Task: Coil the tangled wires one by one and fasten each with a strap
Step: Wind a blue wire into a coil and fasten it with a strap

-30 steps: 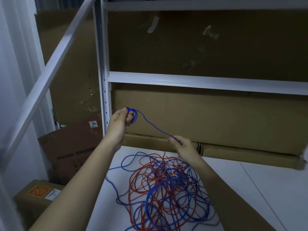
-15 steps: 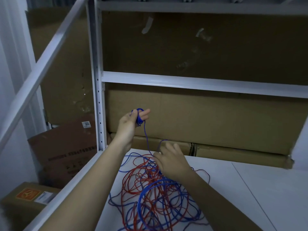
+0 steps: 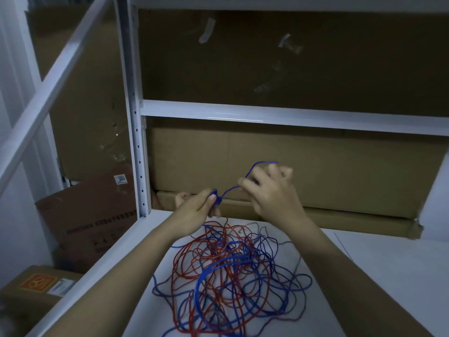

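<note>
1. a small coil of blue wire (image 3: pixel 215 196) is pinched between the thumb and curled fingers of the left hand (image 3: pixel 194 211), raised above the white shelf (image 3: pixel 379 268).
2. a short stretch of the same blue wire is led up to the right hand (image 3: pixel 272 193), where it is gripped by curled fingers; a loop arches over the knuckles.
3. a tangled pile of red and blue wires (image 3: pixel 228 276) is spread on the shelf below and between both forearms.
4. flat cardboard boxes (image 3: pixel 291 166) are stacked behind the hands, against the white rack post (image 3: pixel 136 142).
</note>
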`<state>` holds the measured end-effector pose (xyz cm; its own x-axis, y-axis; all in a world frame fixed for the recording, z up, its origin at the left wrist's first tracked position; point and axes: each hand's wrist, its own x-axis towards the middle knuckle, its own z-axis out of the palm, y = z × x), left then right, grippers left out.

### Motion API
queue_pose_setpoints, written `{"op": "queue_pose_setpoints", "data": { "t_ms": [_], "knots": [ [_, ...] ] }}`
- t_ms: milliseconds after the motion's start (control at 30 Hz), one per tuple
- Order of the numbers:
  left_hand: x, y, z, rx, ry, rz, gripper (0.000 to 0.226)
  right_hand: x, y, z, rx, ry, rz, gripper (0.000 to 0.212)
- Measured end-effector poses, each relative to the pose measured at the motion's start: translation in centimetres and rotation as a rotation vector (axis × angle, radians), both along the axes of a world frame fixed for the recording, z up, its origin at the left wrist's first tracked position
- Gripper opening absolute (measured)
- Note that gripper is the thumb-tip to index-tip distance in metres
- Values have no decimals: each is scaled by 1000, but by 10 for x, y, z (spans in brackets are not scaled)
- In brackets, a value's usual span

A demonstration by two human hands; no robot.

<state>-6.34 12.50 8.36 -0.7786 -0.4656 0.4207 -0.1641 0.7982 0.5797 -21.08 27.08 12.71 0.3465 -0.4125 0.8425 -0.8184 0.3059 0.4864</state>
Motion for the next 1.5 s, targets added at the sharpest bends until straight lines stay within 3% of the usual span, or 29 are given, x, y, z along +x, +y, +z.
{"op": "queue_pose_setpoints", "data": {
  "t_ms": [100,200,300,433,567,633,700,767,800,867,933,1000,1100,1267,1367,1500],
  "knots": [
    [7,8,-1,68,27,-107,38,-18,-8,6,-57,-225,63,23],
    [13,18,10,238,100,-282,39,-27,-22,-4,58,-482,113,31],
    [16,26,21,459,255,-394,34,-27,-32,-23,314,-566,94,31],
    [9,24,22,562,476,-357,39,-5,-41,-50,714,-755,114,27],
    [4,15,11,637,569,-119,42,18,-51,-79,831,-583,-81,50],
    [0,13,6,616,543,-40,40,24,-51,-85,796,-457,-141,42],
    [-4,14,3,575,517,34,36,29,-50,-88,707,-240,-108,21],
    [-8,13,-3,394,437,123,31,32,-50,-85,538,-104,51,7],
    [-8,14,-5,279,351,167,29,32,-50,-82,457,-77,130,14],
    [-6,14,-8,115,182,227,23,29,-46,-75,325,-66,220,23],
    [-2,13,-12,46,97,186,24,22,-40,-67,257,-61,244,16],
    [2,15,-14,55,76,79,32,14,-36,-56,211,-75,245,11],
    [4,19,-13,141,95,-89,40,-1,-34,-43,172,-152,202,28],
    [4,18,1,43,68,-101,35,-18,-38,-36,263,-236,144,21],
    [6,17,11,249,166,-152,33,-27,-39,-38,310,-293,72,17],
    [8,8,23,547,451,-86,29,-37,-33,-55,502,-490,-4,13]
  ]
}}
